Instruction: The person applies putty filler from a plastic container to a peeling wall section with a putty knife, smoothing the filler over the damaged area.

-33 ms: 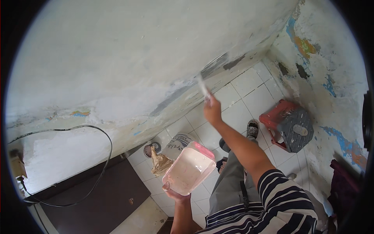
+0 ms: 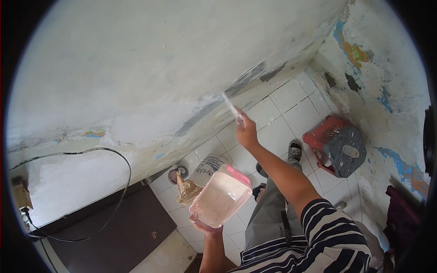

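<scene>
In my right hand (image 2: 246,130) is a pale, narrow tool that looks like a putty knife (image 2: 230,104). Its tip reaches the wall (image 2: 132,68) at a long grey unpainted patch (image 2: 200,115) low down; whether it presses on the surface I cannot tell. My left hand (image 2: 205,226) grips the lower edge of a pink rectangular plastic tub (image 2: 246,177), thumb over the rim. Wet off-white paste coats the inside of the tub, which is tilted toward me. The fingers beneath it are hidden.
A red and grey plastic stool (image 2: 348,152), spattered white, stands on the tiled floor to the right. Beyond the tub are a pale bucket (image 2: 205,169) and a crumpled brown bag (image 2: 187,190). A black cable (image 2: 129,175) loops over the dark panel (image 2: 109,227) at left.
My right hand has shifted slightly left, and the putty knife's tip has slid left along the wall. My left hand and the tub stay in place.
</scene>
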